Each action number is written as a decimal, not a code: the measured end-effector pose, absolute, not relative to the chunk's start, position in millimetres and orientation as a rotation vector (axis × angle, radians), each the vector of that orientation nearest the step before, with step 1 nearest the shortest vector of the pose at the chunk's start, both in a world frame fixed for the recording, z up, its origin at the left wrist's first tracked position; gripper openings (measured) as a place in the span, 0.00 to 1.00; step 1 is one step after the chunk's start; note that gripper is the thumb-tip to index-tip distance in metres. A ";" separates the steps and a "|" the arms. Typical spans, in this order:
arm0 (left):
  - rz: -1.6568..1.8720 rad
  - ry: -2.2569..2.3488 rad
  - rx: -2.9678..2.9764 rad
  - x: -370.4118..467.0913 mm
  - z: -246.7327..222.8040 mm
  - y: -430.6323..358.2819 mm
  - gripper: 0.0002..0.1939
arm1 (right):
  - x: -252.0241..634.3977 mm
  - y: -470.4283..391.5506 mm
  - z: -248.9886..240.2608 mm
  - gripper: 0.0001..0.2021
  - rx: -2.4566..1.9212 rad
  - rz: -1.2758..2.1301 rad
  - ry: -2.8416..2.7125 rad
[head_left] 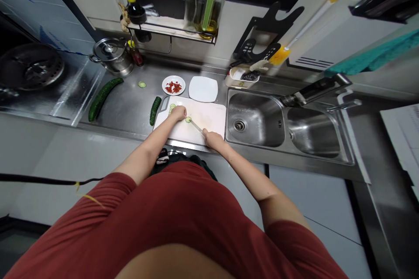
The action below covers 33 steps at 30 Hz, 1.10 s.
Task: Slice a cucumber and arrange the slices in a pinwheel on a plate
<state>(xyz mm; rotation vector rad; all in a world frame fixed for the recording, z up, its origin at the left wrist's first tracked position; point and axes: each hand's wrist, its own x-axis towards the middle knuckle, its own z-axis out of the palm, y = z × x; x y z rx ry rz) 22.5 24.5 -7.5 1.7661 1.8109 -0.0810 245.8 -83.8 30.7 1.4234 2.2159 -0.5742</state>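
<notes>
My right hand [214, 140] is closed round the handle of a knife [196, 127], whose blade points up and left over the white cutting board [209, 115]. A pale green cucumber slice [188, 119] is at the blade's tip. Just left of that slice is my left hand [177, 113], its fingers drawn together; whatever they hold is too small to make out. More cucumber slices [172, 107] lie on the board behind my left hand, partly covered by it. A dark green cucumber piece [155, 110] rests on the counter beside the board's left edge.
Behind the board stand a plate of chopped red pieces [173, 85] and a white square plate [203, 89]. Leftward lie a long cucumber [103, 98], a cut end piece [142, 84] and a steel pot [113, 56]. A double sink [255, 117] adjoins the board's right side.
</notes>
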 end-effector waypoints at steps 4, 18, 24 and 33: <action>-0.085 1.809 1.761 22.2 -8.5 25.1 0.09 | 250.0 -86.9 30.9 0.17 1.419 -0.588 2.203; -0.091 1.791 1.779 21.4 -9.9 27.1 0.10 | 245.3 -84.5 28.8 0.18 1.427 -0.576 2.215; -0.092 1.788 1.769 22.0 -7.6 27.3 0.09 | 237.7 -78.0 31.8 0.18 1.409 -0.565 2.250; -0.108 1.800 1.766 24.2 -0.8 25.3 0.09 | 231.2 -71.6 40.9 0.19 1.390 -0.541 2.244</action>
